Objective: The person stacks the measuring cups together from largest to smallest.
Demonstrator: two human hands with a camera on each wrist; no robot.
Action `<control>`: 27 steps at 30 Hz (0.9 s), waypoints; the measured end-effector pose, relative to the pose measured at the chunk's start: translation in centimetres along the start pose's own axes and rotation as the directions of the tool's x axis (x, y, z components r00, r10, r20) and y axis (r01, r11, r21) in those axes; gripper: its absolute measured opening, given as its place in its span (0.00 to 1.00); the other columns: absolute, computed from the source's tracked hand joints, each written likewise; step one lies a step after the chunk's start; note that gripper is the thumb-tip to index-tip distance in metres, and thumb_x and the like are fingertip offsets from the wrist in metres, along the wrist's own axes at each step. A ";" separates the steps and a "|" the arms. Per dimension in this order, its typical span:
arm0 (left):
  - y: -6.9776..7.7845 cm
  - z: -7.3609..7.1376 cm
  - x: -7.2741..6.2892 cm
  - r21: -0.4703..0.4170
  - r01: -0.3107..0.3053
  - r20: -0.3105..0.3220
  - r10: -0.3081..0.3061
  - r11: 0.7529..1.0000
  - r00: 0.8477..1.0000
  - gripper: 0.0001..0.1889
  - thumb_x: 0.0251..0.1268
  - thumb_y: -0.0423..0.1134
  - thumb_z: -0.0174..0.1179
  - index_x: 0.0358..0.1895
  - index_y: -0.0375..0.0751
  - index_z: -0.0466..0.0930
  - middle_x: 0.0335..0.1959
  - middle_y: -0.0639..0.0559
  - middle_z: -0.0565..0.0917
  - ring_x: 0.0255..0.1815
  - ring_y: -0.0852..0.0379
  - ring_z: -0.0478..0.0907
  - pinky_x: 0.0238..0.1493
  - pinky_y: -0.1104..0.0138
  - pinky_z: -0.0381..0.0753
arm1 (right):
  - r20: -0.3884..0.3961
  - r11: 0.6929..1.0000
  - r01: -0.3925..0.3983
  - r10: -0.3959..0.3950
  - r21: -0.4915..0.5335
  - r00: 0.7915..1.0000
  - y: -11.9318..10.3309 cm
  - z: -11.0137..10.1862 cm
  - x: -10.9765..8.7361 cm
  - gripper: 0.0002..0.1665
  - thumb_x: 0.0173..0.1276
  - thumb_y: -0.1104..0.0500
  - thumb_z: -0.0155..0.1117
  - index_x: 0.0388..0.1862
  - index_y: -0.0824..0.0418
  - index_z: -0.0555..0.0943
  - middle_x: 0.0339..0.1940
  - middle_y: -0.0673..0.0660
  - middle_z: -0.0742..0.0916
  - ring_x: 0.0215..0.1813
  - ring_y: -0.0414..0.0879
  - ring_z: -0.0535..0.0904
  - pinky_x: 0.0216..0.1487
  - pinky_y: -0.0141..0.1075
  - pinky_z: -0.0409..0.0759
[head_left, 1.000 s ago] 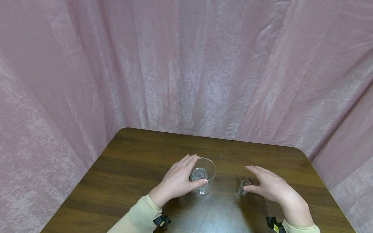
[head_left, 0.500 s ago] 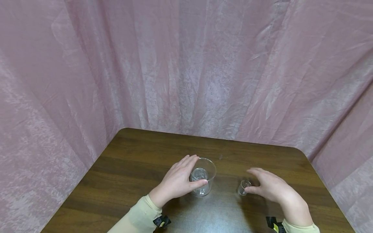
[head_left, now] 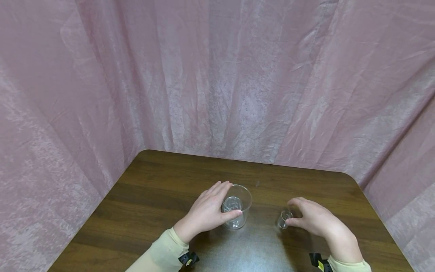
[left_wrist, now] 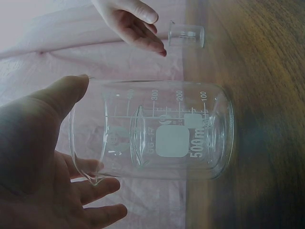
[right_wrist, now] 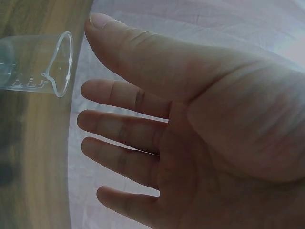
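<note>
A large clear glass beaker (head_left: 246, 200) marked 500 ml stands upright on the wooden table, with a smaller glass beaker (head_left: 233, 203) inside it. My left hand (head_left: 207, 211) holds the large beaker near its rim, thumb on the near side and fingers round the left side. To the right stands a tiny glass beaker (head_left: 282, 221), upright on the table. Over it hovers my right hand (head_left: 317, 217), its fingers loosely bent and nothing in its grasp. In the right wrist view, a gap shows between the thumb (right_wrist: 138, 52) and the tiny beaker's rim (right_wrist: 70, 62).
The brown wooden table (head_left: 163, 177) has rounded far corners. Pink velvet curtains (head_left: 217, 83) hang behind it and on both sides. A dark strap (head_left: 188, 258) sits on the left wrist, another (head_left: 320, 262) on the right.
My right hand has shifted slightly, its fingers bending and drawing back a little above the tiny beaker. The left hand and the beakers have stayed put.
</note>
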State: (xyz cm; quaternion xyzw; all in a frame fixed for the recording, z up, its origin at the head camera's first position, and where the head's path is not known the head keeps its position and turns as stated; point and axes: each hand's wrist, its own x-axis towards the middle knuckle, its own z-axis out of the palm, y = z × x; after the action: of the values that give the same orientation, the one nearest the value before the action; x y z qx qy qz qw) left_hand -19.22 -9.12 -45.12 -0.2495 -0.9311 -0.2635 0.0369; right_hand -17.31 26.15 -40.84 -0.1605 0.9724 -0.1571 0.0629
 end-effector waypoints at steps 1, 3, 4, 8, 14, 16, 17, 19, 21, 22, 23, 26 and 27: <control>0.0 0.0 0.0 0.000 0.000 0.000 0.000 1.000 1.000 0.50 0.71 0.72 0.65 0.86 0.45 0.66 0.85 0.46 0.69 0.87 0.40 0.61 0.80 0.37 0.66 | 0.003 1.000 -0.001 0.001 0.002 1.000 0.0 0.0 0.0 0.32 0.67 0.48 0.84 0.62 0.64 0.85 0.61 0.63 0.89 0.65 0.68 0.84 0.64 0.66 0.80; 0.0 0.0 0.0 0.000 0.000 0.001 0.000 1.000 1.000 0.50 0.71 0.73 0.65 0.86 0.45 0.66 0.85 0.46 0.69 0.87 0.40 0.61 0.80 0.37 0.66 | 0.009 1.000 0.000 0.000 0.005 1.000 0.0 0.0 0.1 0.31 0.68 0.48 0.84 0.61 0.63 0.85 0.59 0.61 0.89 0.64 0.67 0.84 0.64 0.65 0.81; 0.0 0.0 0.0 0.000 0.000 0.001 0.000 1.000 1.000 0.50 0.71 0.72 0.65 0.86 0.44 0.66 0.85 0.46 0.69 0.87 0.40 0.61 0.80 0.37 0.66 | 0.014 1.000 -0.002 0.001 0.009 1.000 0.0 0.0 0.1 0.30 0.68 0.48 0.84 0.61 0.63 0.85 0.59 0.60 0.89 0.64 0.67 0.85 0.63 0.65 0.81; 0.0 0.0 0.0 -0.002 0.001 0.002 -0.001 1.000 1.000 0.50 0.71 0.72 0.66 0.86 0.44 0.66 0.85 0.46 0.69 0.87 0.40 0.61 0.80 0.36 0.66 | 0.026 1.000 0.000 0.000 0.017 1.000 0.1 0.1 0.2 0.26 0.69 0.48 0.83 0.58 0.61 0.86 0.57 0.58 0.90 0.63 0.66 0.85 0.62 0.64 0.82; 0.0 0.0 0.0 -0.004 0.002 0.004 -0.002 1.000 1.000 0.50 0.71 0.72 0.66 0.87 0.45 0.66 0.85 0.46 0.69 0.87 0.39 0.61 0.80 0.37 0.66 | 0.025 1.000 0.010 -0.010 0.002 1.000 0.2 0.2 0.4 0.21 0.69 0.49 0.83 0.52 0.58 0.86 0.54 0.56 0.90 0.59 0.63 0.87 0.59 0.63 0.83; 0.0 0.0 0.0 -0.004 0.000 0.004 0.000 1.000 1.000 0.50 0.71 0.72 0.66 0.87 0.45 0.65 0.85 0.46 0.69 0.87 0.39 0.61 0.80 0.37 0.66 | 0.022 1.000 0.013 -0.012 -0.002 1.000 0.2 0.3 0.5 0.20 0.68 0.49 0.83 0.51 0.57 0.86 0.52 0.55 0.90 0.56 0.61 0.87 0.57 0.61 0.84; 0.0 0.0 0.0 -0.005 -0.001 0.003 0.001 1.000 1.000 0.50 0.71 0.72 0.66 0.87 0.45 0.65 0.85 0.45 0.69 0.87 0.39 0.61 0.80 0.36 0.66 | 0.023 1.000 0.012 -0.012 -0.005 1.000 0.2 0.3 0.5 0.20 0.68 0.49 0.83 0.50 0.57 0.86 0.51 0.54 0.90 0.55 0.60 0.87 0.56 0.61 0.84; 0.0 0.0 0.0 -0.005 -0.004 0.003 0.004 1.000 1.000 0.50 0.71 0.72 0.66 0.87 0.45 0.66 0.85 0.45 0.69 0.87 0.39 0.61 0.80 0.36 0.66 | 0.028 1.000 0.010 -0.010 -0.008 1.000 0.2 0.4 0.5 0.20 0.68 0.49 0.83 0.49 0.57 0.85 0.49 0.53 0.89 0.52 0.56 0.87 0.54 0.59 0.85; 0.0 0.0 0.0 -0.007 -0.006 0.003 0.006 1.000 1.000 0.50 0.71 0.72 0.65 0.87 0.45 0.66 0.85 0.45 0.69 0.87 0.39 0.61 0.80 0.36 0.66 | 0.034 1.000 0.006 -0.006 -0.011 0.999 0.2 0.6 0.6 0.20 0.68 0.49 0.84 0.49 0.57 0.85 0.48 0.52 0.89 0.50 0.54 0.86 0.52 0.57 0.85; 0.0 0.0 0.0 -0.007 -0.006 0.003 0.006 1.000 1.000 0.50 0.71 0.73 0.65 0.86 0.45 0.66 0.85 0.45 0.69 0.87 0.39 0.61 0.79 0.36 0.66 | 0.038 1.000 0.004 -0.003 -0.011 0.999 0.2 0.6 0.6 0.20 0.68 0.49 0.84 0.49 0.57 0.85 0.48 0.52 0.89 0.49 0.53 0.86 0.51 0.57 0.85; 0.0 0.0 0.0 -0.008 -0.006 0.003 0.006 1.000 1.000 0.50 0.71 0.73 0.65 0.86 0.45 0.66 0.85 0.45 0.69 0.87 0.39 0.61 0.79 0.36 0.67 | 0.042 1.000 0.003 -0.002 -0.011 0.999 0.2 0.7 0.6 0.20 0.68 0.49 0.84 0.49 0.57 0.85 0.47 0.52 0.89 0.48 0.52 0.86 0.51 0.56 0.84; 0.0 0.0 0.0 -0.007 -0.003 0.003 0.003 1.000 1.000 0.50 0.71 0.72 0.66 0.86 0.45 0.66 0.85 0.46 0.69 0.87 0.40 0.61 0.80 0.36 0.66 | 0.053 1.000 -0.008 0.008 0.002 0.999 0.1 0.8 0.7 0.21 0.68 0.50 0.84 0.50 0.58 0.85 0.46 0.52 0.89 0.46 0.50 0.85 0.50 0.55 0.84; 0.0 0.0 0.0 -0.005 -0.002 0.002 0.002 1.000 1.000 0.50 0.71 0.72 0.66 0.86 0.45 0.66 0.85 0.46 0.69 0.87 0.41 0.61 0.80 0.37 0.66 | 0.054 1.000 -0.010 0.010 0.008 0.998 0.1 0.9 0.8 0.21 0.68 0.50 0.84 0.51 0.58 0.85 0.46 0.52 0.89 0.45 0.50 0.84 0.50 0.55 0.84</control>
State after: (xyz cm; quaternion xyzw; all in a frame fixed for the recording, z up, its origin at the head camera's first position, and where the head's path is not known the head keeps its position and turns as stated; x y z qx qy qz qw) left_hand -19.23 -9.12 -45.15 -0.2506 -0.9303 -0.2656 0.0356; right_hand -17.93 25.71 -41.73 -0.1594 0.9705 -0.1565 0.0908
